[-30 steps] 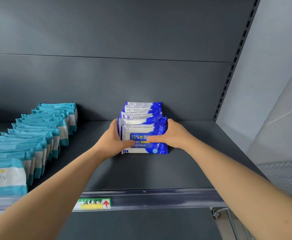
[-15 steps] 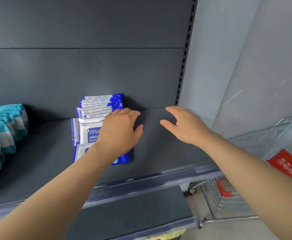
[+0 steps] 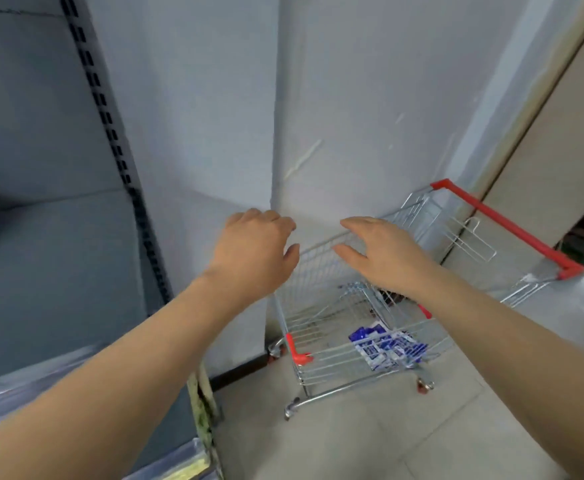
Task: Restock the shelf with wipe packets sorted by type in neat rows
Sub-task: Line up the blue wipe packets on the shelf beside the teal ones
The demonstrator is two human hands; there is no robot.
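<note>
**Both hands free over the cart**

The dark shelf fills the left side. The left hand hovers with fingers loosely curled, grasping nothing. Near it, the right hand is spread, fingers released, above a wire cart. Blue and white wipe packets lie in the cart's basket.

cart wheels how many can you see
3. One wheel at the cart's near left corner, one behind it by the wall, one at the right below the blue packets. A fourth is likely hidden behind the basket.
</note>
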